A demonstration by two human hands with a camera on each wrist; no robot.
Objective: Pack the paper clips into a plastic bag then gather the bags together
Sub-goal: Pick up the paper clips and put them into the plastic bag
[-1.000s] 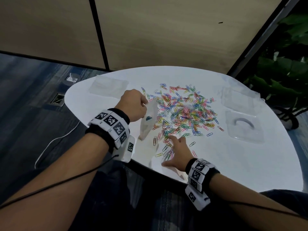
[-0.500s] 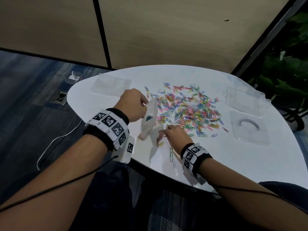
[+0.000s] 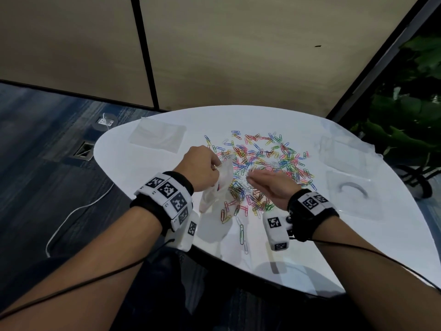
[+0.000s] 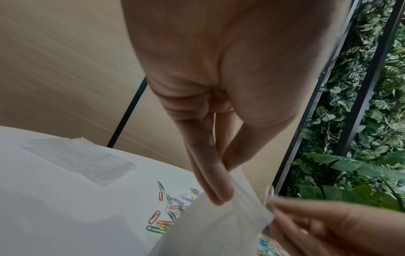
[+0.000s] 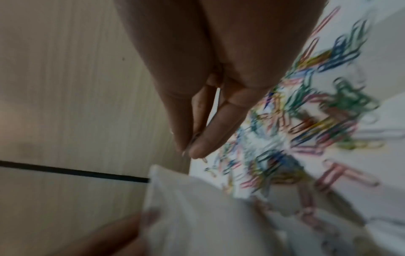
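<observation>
Bag [image 3: 218, 185] mouth hangs pinched in the left hand [image 3: 200, 169] at about 9 o'clock of the paper clips [image 3: 267, 161] pile on the table [image 3: 358, 247]. Right hand [image 3: 272, 185] fingertips [image 5: 197, 147] pinch what looks like a clip or two, just beside the opening. I'd keep the mouth wide and drop them in from right above.

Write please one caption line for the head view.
Left hand holds a plastic bag open beside scattered paper clips; right hand approaches.

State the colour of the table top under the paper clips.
White table top, glossy; the head view shows it best.
</observation>
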